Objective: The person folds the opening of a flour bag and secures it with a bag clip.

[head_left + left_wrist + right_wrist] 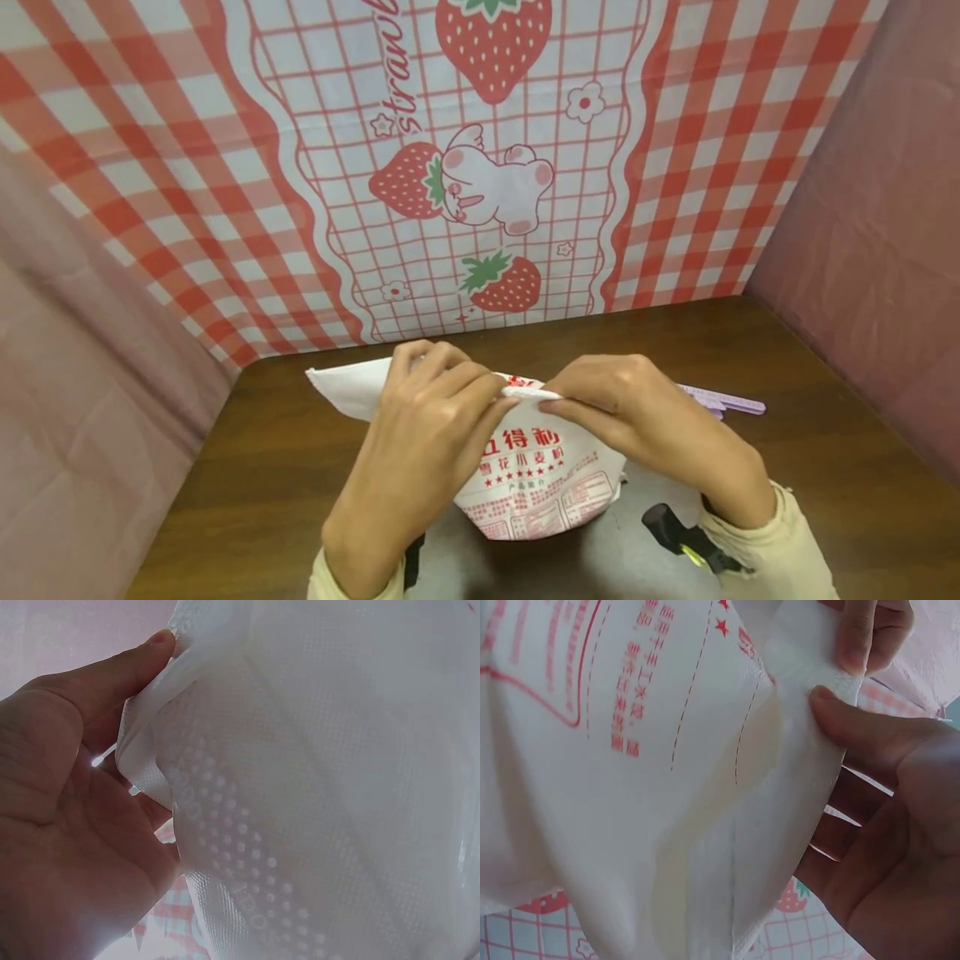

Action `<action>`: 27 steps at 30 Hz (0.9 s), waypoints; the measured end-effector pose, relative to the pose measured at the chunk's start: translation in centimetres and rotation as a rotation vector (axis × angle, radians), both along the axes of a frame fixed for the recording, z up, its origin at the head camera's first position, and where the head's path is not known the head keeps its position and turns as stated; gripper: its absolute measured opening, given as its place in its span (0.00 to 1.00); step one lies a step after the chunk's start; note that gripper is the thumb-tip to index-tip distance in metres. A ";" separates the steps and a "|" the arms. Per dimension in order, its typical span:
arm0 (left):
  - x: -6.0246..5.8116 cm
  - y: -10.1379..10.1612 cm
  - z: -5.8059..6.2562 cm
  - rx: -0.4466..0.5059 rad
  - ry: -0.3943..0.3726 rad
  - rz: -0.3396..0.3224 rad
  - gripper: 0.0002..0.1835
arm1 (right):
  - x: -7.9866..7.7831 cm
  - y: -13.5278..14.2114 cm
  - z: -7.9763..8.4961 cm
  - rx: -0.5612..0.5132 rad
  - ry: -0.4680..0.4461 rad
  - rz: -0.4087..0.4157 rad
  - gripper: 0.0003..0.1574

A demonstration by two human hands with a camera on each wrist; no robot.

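A white flour bag (528, 496) with red printing stands at the near middle of the table, its top edge folded over. Thumb and fingers of my left hand (435, 408) pinch that folded top near its middle, and a white corner of the bag sticks out to the left behind the hand. On the right, my right hand (645, 408) pinches the same edge. Close up in the left wrist view, the thumb of the left hand (82, 765) presses on the translucent bag (315, 765). In the right wrist view, the right hand (900, 817) has its fingers behind the bag (622, 802).
Purple strips with markings (731, 402) lie on the brown wooden table (225, 467), beyond the right wrist. Under the bag is a grey surface (637, 558). A strawberry-print cloth (480, 200) hangs behind the table, with pink cloth (862, 183) at the sides.
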State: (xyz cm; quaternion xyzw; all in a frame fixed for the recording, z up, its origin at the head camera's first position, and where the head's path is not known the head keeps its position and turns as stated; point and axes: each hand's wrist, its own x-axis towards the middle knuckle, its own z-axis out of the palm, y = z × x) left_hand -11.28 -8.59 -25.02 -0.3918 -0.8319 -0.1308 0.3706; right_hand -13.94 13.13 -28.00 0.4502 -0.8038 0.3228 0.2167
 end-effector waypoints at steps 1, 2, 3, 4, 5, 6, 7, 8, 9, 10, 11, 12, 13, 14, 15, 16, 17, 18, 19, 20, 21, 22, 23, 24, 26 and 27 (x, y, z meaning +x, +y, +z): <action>0.0 0.0 0.0 0.002 -0.001 -0.001 0.08 | 0.0 0.1 0.0 0.008 -0.009 -0.011 0.06; 0.0 0.0 0.0 0.007 -0.004 -0.002 0.08 | 0.0 0.1 0.0 0.021 -0.020 -0.024 0.07; 0.0 0.0 0.0 0.011 -0.006 -0.002 0.08 | 0.1 0.2 0.1 0.035 -0.032 -0.040 0.07; 0.0 0.0 0.0 0.013 -0.007 -0.001 0.09 | 0.1 0.4 0.1 0.051 -0.047 -0.056 0.08; 0.0 0.1 0.0 0.016 -0.008 -0.003 0.09 | 0.1 0.5 0.1 0.069 -0.061 -0.072 0.08; 0.0 0.1 -0.1 0.018 -0.011 -0.004 0.09 | 0.2 0.6 0.1 0.083 -0.074 -0.081 0.07; 0.0 0.1 -0.1 0.021 -0.014 -0.006 0.09 | 0.2 0.7 0.2 0.098 -0.082 -0.091 0.07; 0.0 0.1 -0.1 0.021 -0.019 -0.006 0.09 | 0.2 0.8 0.2 0.110 -0.090 -0.093 0.07; 0.0 0.1 -0.1 0.018 -0.021 -0.005 0.09 | 0.2 0.8 0.1 0.113 -0.086 -0.093 0.06; 0.0 0.2 -0.1 0.016 -0.024 -0.005 0.09 | 0.2 0.9 0.1 0.118 -0.088 -0.093 0.05; 0.0 0.2 -0.1 0.016 -0.027 -0.005 0.08 | 0.2 0.9 0.1 0.122 -0.084 -0.091 0.05; 0.0 0.2 -0.1 0.014 -0.029 -0.004 0.08 | 0.2 0.9 0.1 0.122 -0.073 -0.087 0.05; 0.0 0.2 -0.1 0.014 -0.032 -0.002 0.08 | 0.2 0.9 0.1 0.125 -0.067 -0.087 0.04; -0.1 0.2 -0.1 0.011 -0.034 0.000 0.08 | 0.2 0.9 0.1 0.124 -0.070 -0.085 0.04; -0.1 0.2 -0.1 0.012 -0.037 0.000 0.08 | 0.2 0.9 0.1 0.124 -0.075 -0.088 0.04; -0.1 0.2 -0.1 0.013 -0.039 0.000 0.08 | 0.1 0.9 0.1 0.128 -0.089 -0.093 0.04; -0.1 0.1 -0.1 0.013 -0.041 -0.001 0.08 | 0.1 1.0 0.1 0.131 -0.100 -0.098 0.05; -0.1 0.1 -0.1 0.014 -0.043 0.000 0.08 | 0.1 1.0 0.1 0.135 -0.108 -0.104 0.05; -0.1 0.1 -0.1 0.018 -0.044 -0.001 0.08 | 0.1 1.1 0.1 0.141 -0.120 -0.111 0.06; -0.2 0.1 -0.1 0.020 -0.045 -0.003 0.08 | 0.1 1.1 0.1 0.147 -0.126 -0.118 0.06; -0.2 0.1 -0.1 0.023 -0.047 -0.005 0.08 | 0.1 1.2 0.1 0.153 -0.125 -0.120 0.06; -0.2 0.1 -0.1 0.024 -0.047 -0.006 0.08 | 0.1 1.2 0.1 0.160 -0.120 -0.120 0.05; -0.2 0.1 -0.1 0.023 -0.048 -0.006 0.09 | 0.0 1.3 0.1 0.166 -0.116 -0.116 0.04; -0.2 0.1 -0.1 0.022 -0.048 -0.006 0.09 | 0.0 1.3 0.0 0.169 -0.110 -0.112 0.03; -0.3 0.1 -0.1 0.018 -0.051 -0.007 0.09 | -0.1 1.3 -0.1 0.171 -0.106 -0.099 0.03; -0.3 0.1 -0.2 0.017 -0.053 -0.006 0.09 | -0.1 1.3 -0.1 0.173 -0.108 -0.094 0.04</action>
